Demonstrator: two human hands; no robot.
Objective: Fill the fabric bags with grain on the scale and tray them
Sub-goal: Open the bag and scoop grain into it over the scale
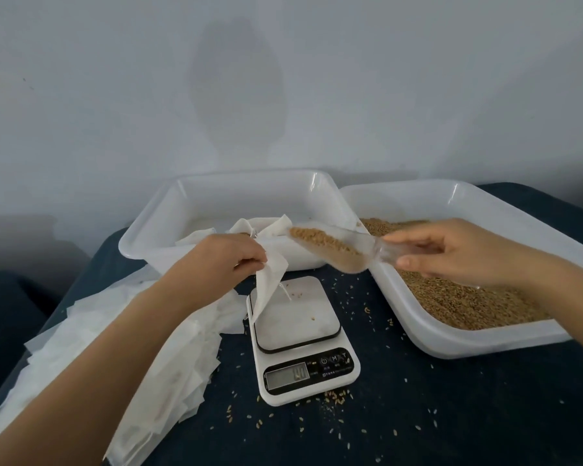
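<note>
Left hand (231,255) pinches the empty fabric bag (269,284) by its mouth so it hangs over the scale (297,317); right hand (451,252) grips a clear scoop (334,250) full of grain, tipped toward the opening; filled bags sit in the back tray (155,230).

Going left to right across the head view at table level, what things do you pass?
Stack of empty bags → left hand pinching a bag → scale → scoop of grain → right hand → grain tray.
</note>
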